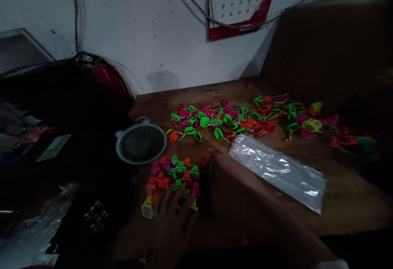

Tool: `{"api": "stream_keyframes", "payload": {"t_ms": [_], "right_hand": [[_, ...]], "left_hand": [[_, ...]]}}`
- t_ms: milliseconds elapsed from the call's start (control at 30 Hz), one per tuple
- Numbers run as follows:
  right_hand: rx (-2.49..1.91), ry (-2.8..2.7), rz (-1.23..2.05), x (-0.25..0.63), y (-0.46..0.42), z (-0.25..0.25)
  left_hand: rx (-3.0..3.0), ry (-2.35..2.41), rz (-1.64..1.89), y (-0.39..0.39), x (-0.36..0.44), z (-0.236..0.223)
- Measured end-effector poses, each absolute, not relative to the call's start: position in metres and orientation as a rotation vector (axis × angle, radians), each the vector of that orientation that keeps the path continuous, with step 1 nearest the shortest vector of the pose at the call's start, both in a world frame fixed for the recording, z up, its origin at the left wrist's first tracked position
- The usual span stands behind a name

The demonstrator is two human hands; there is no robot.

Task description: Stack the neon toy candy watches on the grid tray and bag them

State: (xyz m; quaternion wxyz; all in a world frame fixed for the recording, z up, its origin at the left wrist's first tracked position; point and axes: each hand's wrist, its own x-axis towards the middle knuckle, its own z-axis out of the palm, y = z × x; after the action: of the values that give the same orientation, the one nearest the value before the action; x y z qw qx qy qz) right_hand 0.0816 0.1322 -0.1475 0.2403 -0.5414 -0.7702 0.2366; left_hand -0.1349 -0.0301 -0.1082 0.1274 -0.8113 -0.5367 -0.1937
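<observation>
A tight cluster of small coloured plastic toys (175, 177), orange, green, pink and yellow, stands on the wooden table (344, 199) in front of me. My left hand (172, 215) lies on the near side of the cluster, fingers spread over the toys. My right hand (219, 160) reaches to the cluster's far right corner, its fingertips at an orange toy (204, 160); the dim light hides whether they grip it. A clear plastic bag (278, 170) lies flat just right of that hand.
Many loose green, orange and pink toy rings (233, 119) are strewn across the back of the table. A small white round fan (140, 143) lies left of the cluster. Dark clutter fills the left side, a brown cardboard box (325, 52) the right. A calendar (242, 3) hangs on the wall.
</observation>
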Motion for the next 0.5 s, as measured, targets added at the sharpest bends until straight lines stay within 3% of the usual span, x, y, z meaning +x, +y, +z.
{"api": "stream_keyframes", "payload": {"t_ms": [167,367,500], "right_hand": [[-1.493,-2.582,0.480,0.089,0.160,-0.133],[-1.473,-2.459,0.467,0.093,0.161,-0.130],[-1.302,-1.869,0.906,0.087,0.110,-0.144]], "left_hand": [[-2.424,-1.651,-0.544,-0.030,-0.135,-0.104],[-2.389,-1.560,-0.810,-0.029,-0.159,-0.118],[-2.317,-1.566,-0.945,-0.025,-0.169,-0.114]]}}
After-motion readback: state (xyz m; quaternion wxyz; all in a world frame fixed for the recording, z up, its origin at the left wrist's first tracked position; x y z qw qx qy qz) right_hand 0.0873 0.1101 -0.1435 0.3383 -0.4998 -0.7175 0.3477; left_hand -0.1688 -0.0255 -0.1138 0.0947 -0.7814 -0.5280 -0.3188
